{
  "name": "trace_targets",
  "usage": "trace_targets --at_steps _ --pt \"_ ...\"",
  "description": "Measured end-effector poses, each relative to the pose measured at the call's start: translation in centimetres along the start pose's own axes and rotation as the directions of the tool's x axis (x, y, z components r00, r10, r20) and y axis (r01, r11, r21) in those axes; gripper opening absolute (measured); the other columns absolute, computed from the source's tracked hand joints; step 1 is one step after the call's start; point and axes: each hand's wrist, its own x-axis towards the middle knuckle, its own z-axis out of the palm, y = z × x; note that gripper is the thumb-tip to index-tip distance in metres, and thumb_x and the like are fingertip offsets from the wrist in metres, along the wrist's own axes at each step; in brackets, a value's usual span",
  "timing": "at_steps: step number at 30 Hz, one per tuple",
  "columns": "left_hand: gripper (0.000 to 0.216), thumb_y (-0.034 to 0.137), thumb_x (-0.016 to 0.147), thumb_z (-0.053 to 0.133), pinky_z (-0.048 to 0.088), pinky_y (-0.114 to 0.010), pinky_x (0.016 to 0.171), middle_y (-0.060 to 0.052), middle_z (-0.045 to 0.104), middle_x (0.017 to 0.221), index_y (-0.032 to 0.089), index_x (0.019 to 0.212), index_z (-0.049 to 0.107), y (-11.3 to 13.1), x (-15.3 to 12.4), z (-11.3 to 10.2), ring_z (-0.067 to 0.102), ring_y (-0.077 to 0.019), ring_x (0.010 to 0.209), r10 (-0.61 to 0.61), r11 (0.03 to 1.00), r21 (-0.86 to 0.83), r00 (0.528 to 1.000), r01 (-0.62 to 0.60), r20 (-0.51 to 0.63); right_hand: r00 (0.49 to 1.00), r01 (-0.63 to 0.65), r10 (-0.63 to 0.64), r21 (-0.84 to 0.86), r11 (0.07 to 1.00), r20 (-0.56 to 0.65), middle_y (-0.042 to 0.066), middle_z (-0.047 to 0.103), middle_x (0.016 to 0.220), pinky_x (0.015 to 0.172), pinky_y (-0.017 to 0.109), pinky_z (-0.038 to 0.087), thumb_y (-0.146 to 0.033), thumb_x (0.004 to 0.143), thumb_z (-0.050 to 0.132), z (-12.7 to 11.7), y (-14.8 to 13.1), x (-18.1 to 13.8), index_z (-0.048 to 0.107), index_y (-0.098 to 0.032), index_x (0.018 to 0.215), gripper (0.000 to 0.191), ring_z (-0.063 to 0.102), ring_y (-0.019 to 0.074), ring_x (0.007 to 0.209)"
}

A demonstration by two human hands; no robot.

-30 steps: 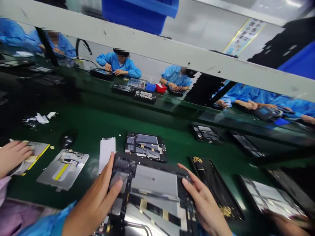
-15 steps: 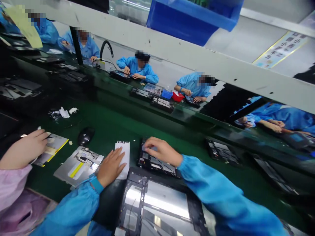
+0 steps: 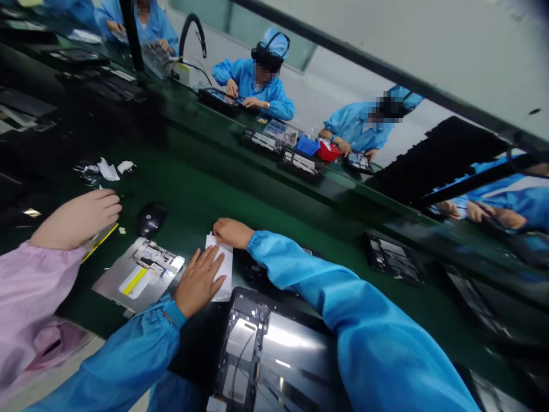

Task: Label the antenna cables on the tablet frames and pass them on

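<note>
My left hand [image 3: 199, 283] lies flat with fingers spread over a narrow white sheet [image 3: 224, 274], pressing it on the green table. At the sheet's top edge is my right hand [image 3: 233, 232], its fingers curled together; what they pinch, if anything, is hidden. In front of me lies a large opened tablet-like device [image 3: 295, 349] with bare silver panels and black edging. Under my right forearm a smaller black device [image 3: 256, 273] is mostly covered. To the left of my left hand rests a silver panel [image 3: 139, 274] with a circuit board and yellow strip.
A black computer mouse [image 3: 151, 218] sits beyond the silver panel. At left, a co-worker's hand [image 3: 81, 217] in a pink sleeve is over another yellow-edged panel [image 3: 100, 241]. Opened black devices [image 3: 392, 257] lie to the right. Across the table, people in blue work.
My right hand has moved left from the smaller black device to the top of the white sheet. My left hand stays on the sheet. The co-worker's pink-sleeved hand has shifted right and up.
</note>
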Motion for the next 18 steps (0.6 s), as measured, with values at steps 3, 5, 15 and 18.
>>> trace_targets --at_steps 3,5,15,18 --pt "0.047 0.037 0.1 0.045 0.026 -0.057 0.121 -0.015 0.045 0.155 0.016 0.142 0.053 0.2 0.3 -0.4 0.043 -0.0315 0.144 0.013 0.999 -0.039 1.0 -0.012 0.023 0.997 -0.069 0.067 0.08 0.994 0.03 0.004 0.07 0.097 0.081 0.033 0.056 -0.025 0.098 0.061 -2.5 -0.3 0.3 0.067 -0.013 0.099 0.013 0.066 0.0154 0.085" --pt "0.048 0.037 0.1 0.044 0.025 -0.059 0.121 -0.016 0.043 0.156 0.017 0.143 0.052 0.1 0.5 -0.4 0.042 -0.0324 0.144 0.02 0.997 -0.075 0.999 -0.018 0.032 0.994 -0.109 0.111 0.149 0.983 -0.002 0.003 0.069 0.089 0.079 0.028 0.053 -0.016 0.1 0.051 -5.3 -0.3 -1.2 0.065 -0.012 0.095 0.016 0.063 0.0133 0.079" --pt "0.041 0.039 0.102 0.042 0.035 -0.056 0.117 -0.017 0.043 0.155 0.016 0.132 0.058 0.3 0.6 -4.6 0.04 -0.0323 0.145 -0.054 0.949 -0.313 0.965 -0.031 -0.257 0.884 0.093 0.059 0.298 0.95 -0.463 0.008 0.061 0.098 0.083 0.031 0.055 -0.011 0.099 0.047 -7.3 -14.6 -31.1 0.055 -0.016 0.097 0.01 0.059 0.0166 0.093" --pt "0.018 0.028 0.097 0.057 0.049 -0.047 0.107 -0.007 0.065 0.13 0.023 0.112 0.066 3.6 -2.9 -9.2 0.062 -0.0244 0.122 -0.069 0.885 -0.447 0.913 -0.13 -0.402 0.816 -0.079 0.202 0.242 0.967 -0.542 0.011 0.065 0.105 0.085 0.031 0.059 -0.012 0.1 0.049 -1.3 -19.4 -34.9 0.056 -0.016 0.106 0.011 0.064 0.0187 0.101"
